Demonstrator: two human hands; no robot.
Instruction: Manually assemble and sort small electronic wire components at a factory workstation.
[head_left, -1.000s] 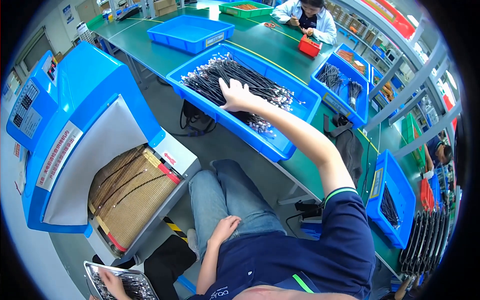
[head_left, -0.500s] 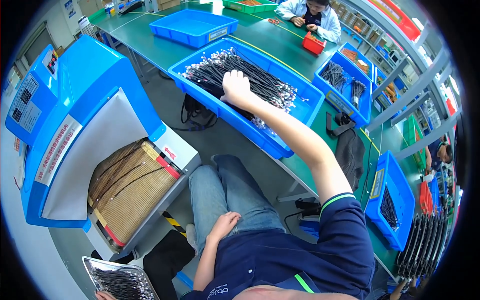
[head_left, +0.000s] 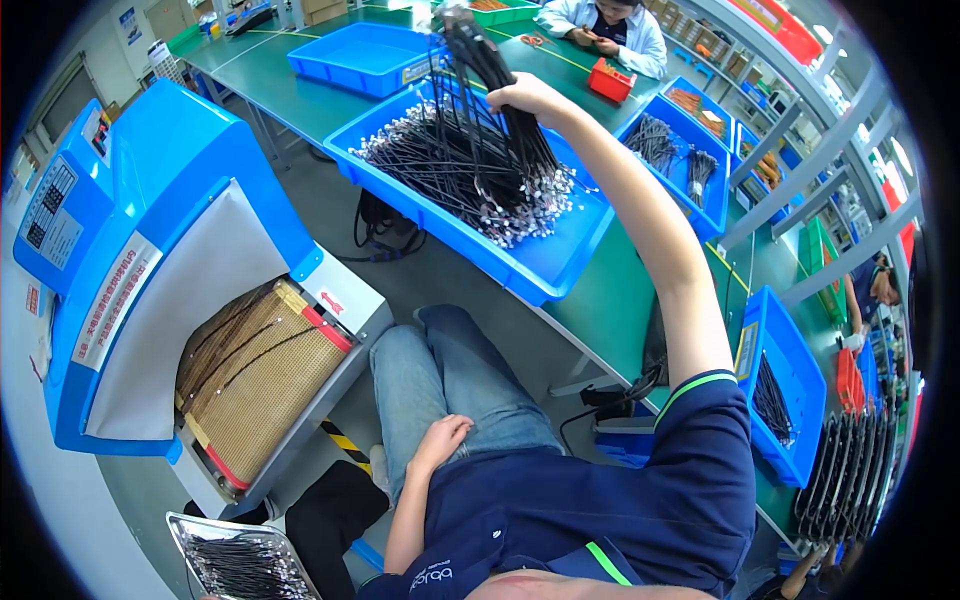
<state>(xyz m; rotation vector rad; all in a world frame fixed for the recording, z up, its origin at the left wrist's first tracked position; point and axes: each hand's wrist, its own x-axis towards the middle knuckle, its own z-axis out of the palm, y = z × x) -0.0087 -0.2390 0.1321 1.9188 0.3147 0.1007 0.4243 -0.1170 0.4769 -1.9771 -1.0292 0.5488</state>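
My right hand [head_left: 527, 98] is closed round a thick bundle of black cables [head_left: 482, 62], held up on end. Its lower ends, with small white connectors, hang down into a blue bin [head_left: 583, 232] on the green table. More loose black cables [head_left: 425, 155] with white tips lie in that bin, mostly in its left and middle part. On my thigh rests my left hand [head_left: 443, 440], with nothing in it and its fingers loosely laid out.
At left stands a blue machine [head_left: 190, 130] with a mesh conveyor belt [head_left: 265, 375] carrying several cables. A metal tray [head_left: 185, 530] of cables is at lower left. Other blue bins [head_left: 375, 45] stand about the table [head_left: 600, 330]. Across it sits a co-worker [head_left: 610, 35].
My right hand has risen from the pile, lifting and standing up a bundle of cables. The bin's right end now shows bare. My left hand stays on my thigh.
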